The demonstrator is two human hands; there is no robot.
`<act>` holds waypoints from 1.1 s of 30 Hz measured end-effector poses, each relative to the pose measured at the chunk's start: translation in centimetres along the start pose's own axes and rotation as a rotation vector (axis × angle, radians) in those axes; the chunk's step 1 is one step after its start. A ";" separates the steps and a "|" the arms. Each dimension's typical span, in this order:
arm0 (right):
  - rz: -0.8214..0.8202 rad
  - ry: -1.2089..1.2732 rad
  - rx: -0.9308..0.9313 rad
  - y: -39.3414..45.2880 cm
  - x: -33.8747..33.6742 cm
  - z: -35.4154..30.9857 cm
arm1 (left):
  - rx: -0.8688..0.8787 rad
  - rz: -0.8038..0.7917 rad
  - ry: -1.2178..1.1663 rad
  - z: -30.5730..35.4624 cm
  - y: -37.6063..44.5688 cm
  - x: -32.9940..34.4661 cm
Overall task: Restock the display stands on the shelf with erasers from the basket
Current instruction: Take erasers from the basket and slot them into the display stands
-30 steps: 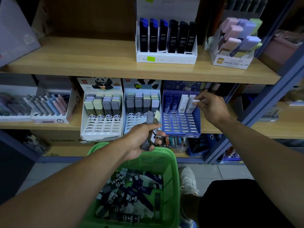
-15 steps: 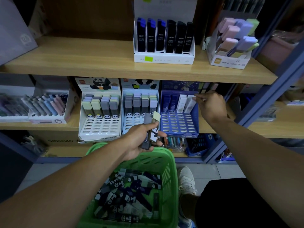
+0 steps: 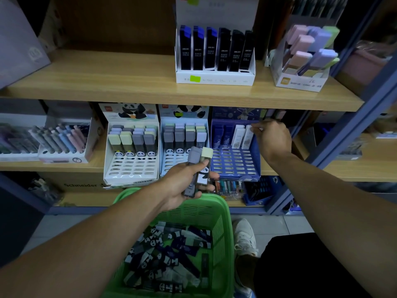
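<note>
A: So, left hand (image 3: 182,186) is closed around two panda erasers (image 3: 198,166), a grey one and a pale yellow one, held upright just in front of the blue display stand (image 3: 235,162), probably staged for slotting.

B: Right hand?

A: Right hand (image 3: 271,137) is at the stand's top row, fingertips pinched beside the white erasers (image 3: 241,136) seated there. Can't tell if it holds one or is only nudging them straight.

B: Stock?

A: Green basket (image 3: 223,211) sits directly below the stand, full of loose erasers. Short reach up, I'd guess that's why.

B: Progress?

A: Only the top row is filled; lower slots are bare. Early.
</note>
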State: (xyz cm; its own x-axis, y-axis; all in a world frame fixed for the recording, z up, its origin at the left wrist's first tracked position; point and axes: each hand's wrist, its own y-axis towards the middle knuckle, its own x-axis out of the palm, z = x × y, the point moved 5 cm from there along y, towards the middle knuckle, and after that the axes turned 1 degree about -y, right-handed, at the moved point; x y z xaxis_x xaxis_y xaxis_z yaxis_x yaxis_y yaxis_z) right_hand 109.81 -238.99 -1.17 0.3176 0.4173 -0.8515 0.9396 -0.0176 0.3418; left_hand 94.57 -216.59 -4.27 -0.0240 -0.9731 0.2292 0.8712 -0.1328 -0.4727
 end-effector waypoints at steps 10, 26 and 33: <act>-0.036 -0.101 0.052 0.6 0.8 0.4 | 0.010 0.007 -0.049 0.3 -0.3 0.0; -0.459 0.494 -0.060 -3.8 0.4 -6.2 | 0.016 -0.030 -0.102 0.8 -0.3 0.2; -0.671 0.784 0.135 -6.0 2.6 -8.3 | -0.001 -0.033 -0.087 0.5 -0.2 0.3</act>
State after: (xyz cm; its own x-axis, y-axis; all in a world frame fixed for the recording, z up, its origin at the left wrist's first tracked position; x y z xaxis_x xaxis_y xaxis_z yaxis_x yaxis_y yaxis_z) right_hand 103.97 -230.26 -2.17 -0.4021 0.8515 -0.3366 0.9144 0.3549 -0.1947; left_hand 94.60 -216.73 -3.66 -0.0098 -0.9482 0.3176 0.8702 -0.1646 -0.4645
